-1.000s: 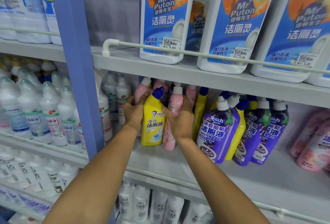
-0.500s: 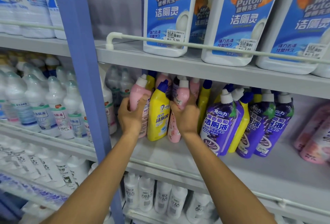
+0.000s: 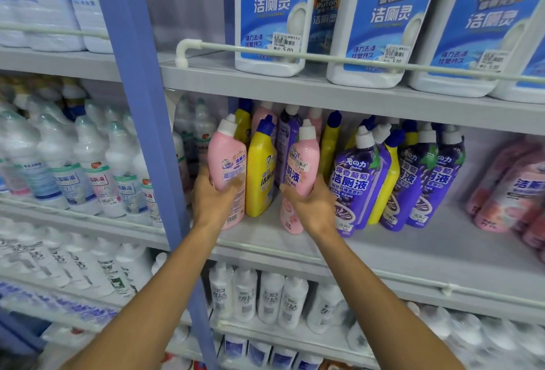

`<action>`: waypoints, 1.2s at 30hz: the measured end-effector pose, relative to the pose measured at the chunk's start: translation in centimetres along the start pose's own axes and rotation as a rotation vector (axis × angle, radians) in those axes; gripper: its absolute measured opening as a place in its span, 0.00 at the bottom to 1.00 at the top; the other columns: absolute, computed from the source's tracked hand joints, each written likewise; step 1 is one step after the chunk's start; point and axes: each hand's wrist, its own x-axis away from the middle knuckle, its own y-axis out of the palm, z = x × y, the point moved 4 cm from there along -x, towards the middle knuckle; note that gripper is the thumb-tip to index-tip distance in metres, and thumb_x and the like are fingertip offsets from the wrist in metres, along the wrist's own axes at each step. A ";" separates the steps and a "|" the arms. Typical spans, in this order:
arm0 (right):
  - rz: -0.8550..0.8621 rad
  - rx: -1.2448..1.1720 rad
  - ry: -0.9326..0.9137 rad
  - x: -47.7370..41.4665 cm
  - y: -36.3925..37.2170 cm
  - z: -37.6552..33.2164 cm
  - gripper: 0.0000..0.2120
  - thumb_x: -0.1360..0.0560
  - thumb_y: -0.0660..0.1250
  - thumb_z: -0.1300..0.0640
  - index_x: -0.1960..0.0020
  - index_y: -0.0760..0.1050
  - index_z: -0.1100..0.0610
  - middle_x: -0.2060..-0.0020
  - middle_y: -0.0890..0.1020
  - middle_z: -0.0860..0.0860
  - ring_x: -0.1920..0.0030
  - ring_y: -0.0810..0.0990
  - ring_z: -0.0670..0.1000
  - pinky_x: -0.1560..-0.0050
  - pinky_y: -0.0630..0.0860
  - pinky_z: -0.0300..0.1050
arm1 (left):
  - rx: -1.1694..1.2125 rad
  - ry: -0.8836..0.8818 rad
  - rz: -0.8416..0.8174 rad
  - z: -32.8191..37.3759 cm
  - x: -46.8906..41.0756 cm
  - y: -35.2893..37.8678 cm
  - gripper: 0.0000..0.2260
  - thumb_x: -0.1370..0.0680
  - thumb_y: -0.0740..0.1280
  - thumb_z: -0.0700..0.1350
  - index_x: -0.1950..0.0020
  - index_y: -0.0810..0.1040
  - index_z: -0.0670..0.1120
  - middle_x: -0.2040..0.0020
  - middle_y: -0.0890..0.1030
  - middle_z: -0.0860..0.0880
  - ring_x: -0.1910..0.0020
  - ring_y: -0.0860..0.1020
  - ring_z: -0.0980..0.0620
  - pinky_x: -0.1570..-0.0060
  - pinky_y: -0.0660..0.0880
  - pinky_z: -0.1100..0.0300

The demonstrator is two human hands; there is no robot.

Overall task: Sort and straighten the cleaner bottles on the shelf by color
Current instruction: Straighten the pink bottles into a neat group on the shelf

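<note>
- Head view, centre of the frame: the left hand (image 3: 213, 203) is wrapped around the lower body of a pink bottle (image 3: 227, 160), and the right hand (image 3: 312, 204) is wrapped around a second pink bottle (image 3: 300, 169). Both bottles lean toward the right of the frame, their bases at or just above the middle shelf (image 3: 383, 254).
- Between the two held bottles stands a yellow bottle (image 3: 261, 172) with a blue cap, touching or almost touching each. Drawing either pink bottle forward could drag it over, as its footing looks narrow.
- Right of centre, a row of purple bottles (image 3: 358, 180) leans leftward with more yellow ones wedged in. The nearest sits just beside the right hand's knuckles; a nudge there could tip the whole leaning row.
- Behind the held pair, at upper centre under the upper shelf (image 3: 324, 95), further pink, yellow and purple necks crowd together. White caps rising under that shelf edge could catch on it if lifted steeply.
- The sorting appears at an early stage, judged from the colours still mixed across the shelf.
- With both hands occupied, neither is free to catch a falling bottle, and the glossy bodies could slip in the grasp.
</note>
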 end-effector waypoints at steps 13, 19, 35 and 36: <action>-0.049 -0.031 -0.106 3.5 -7.6 0.3 0.20 0.29 0.79 0.50 0.41 0.80 0.55 0.51 0.87 0.46 0.52 0.85 0.43 0.49 0.84 0.49 | 0.118 0.120 -0.214 3.2 6.3 2.0 0.18 0.28 0.78 0.38 0.41 0.79 0.45 0.50 0.86 0.53 0.54 0.85 0.58 0.58 0.80 0.64; 0.009 -0.083 -0.124 4.6 -16.7 3.1 0.19 0.28 0.79 0.54 0.39 0.81 0.55 0.49 0.87 0.45 0.50 0.86 0.43 0.49 0.84 0.47 | 0.194 0.110 -0.362 5.8 12.4 10.6 0.19 0.28 0.78 0.40 0.40 0.79 0.45 0.48 0.87 0.50 0.51 0.85 0.53 0.55 0.82 0.59; 0.108 0.064 -0.006 -1.2 -43.0 19.0 0.25 0.34 0.76 0.39 0.42 0.81 0.52 0.54 0.87 0.43 0.55 0.85 0.40 0.53 0.83 0.46 | 0.193 0.016 -0.418 6.9 25.3 40.5 0.18 0.33 0.82 0.42 0.48 0.79 0.49 0.55 0.86 0.53 0.61 0.84 0.60 0.62 0.80 0.62; 0.096 0.066 -0.012 -1.3 -43.2 19.2 0.24 0.32 0.78 0.42 0.42 0.80 0.51 0.54 0.87 0.42 0.55 0.85 0.39 0.53 0.82 0.43 | 0.192 0.019 -0.400 6.7 25.5 41.0 0.19 0.33 0.82 0.43 0.48 0.79 0.50 0.54 0.86 0.53 0.60 0.84 0.59 0.62 0.80 0.63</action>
